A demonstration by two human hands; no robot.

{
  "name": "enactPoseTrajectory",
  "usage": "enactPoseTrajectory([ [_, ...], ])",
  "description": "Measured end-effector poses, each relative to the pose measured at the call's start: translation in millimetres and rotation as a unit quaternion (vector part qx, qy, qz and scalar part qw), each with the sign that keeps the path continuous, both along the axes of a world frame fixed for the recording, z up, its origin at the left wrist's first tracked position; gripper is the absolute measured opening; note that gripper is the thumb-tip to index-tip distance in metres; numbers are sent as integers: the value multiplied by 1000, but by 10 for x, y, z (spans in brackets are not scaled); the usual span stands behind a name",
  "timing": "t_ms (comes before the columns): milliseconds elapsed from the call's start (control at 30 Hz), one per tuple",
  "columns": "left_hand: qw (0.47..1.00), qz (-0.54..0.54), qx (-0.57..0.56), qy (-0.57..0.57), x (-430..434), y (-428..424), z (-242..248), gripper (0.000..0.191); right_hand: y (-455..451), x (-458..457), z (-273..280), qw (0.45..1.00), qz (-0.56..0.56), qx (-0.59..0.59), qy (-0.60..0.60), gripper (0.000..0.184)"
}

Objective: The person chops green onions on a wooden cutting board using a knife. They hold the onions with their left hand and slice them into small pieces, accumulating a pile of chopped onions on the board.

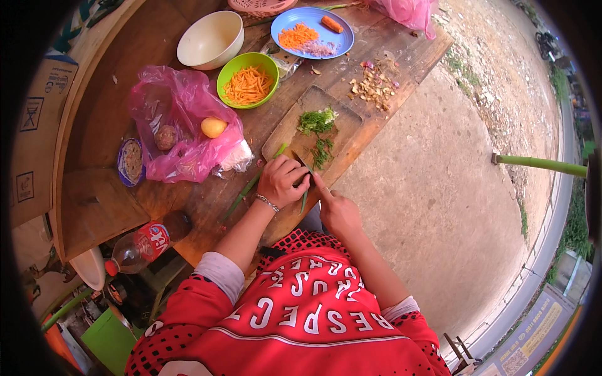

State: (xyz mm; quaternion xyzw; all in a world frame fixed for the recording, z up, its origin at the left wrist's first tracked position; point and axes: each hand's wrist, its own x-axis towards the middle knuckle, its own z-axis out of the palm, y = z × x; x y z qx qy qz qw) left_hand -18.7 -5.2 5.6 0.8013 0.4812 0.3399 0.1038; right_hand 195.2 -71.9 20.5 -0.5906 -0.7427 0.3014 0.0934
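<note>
My left hand (283,182), with a chain bracelet at its wrist, presses green onion stalks (281,150) onto a worn wooden cutting board (284,129). Its fingers are curled, and a green leaf end (304,202) sticks out below them. My right hand (339,210) grips a knife (301,160), index finger stretched along it; the handle is hidden in the hand. The dark blade lies close against the left fingertips. Chopped green onion (317,121) sits in a pile on the board, with looser cut greens (322,152) nearer the knife. Another long green stalk (242,193) lies on the table beside my left wrist.
Beyond the board are a green bowl of carrot strips (248,85), a cream bowl (210,40) and a blue plate (345,47) with grated carrot. Peelings (374,89) lie near the wooden table's edge. Leftward are a pink plastic bag (181,103) and a plastic bottle (136,251).
</note>
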Motion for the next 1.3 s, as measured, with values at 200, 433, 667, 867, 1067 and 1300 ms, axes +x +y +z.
enactPoseTrajectory([
  [200,1000,-7,1,2,-9,1,52,17,85,-29,-118,999,2,-7,39,82],
  [433,1000,-3,0,1,-10,-9,46,16,-39,51,43,1000,2,-6,23,68],
  [667,1000,-2,4,-1,11,-3,75,15,-11,31,-77,1000,13,4,8,77],
  [867,1000,0,2,-1,8,15,81,13,29,2,-109,999,2,8,45,81],
  [1067,1000,3,15,5,4,-14,33,14,-52,51,21,1000,4,-14,22,71],
  [1300,1000,4,17,5,13,-4,56,15,7,51,-32,999,12,-26,18,75],
])
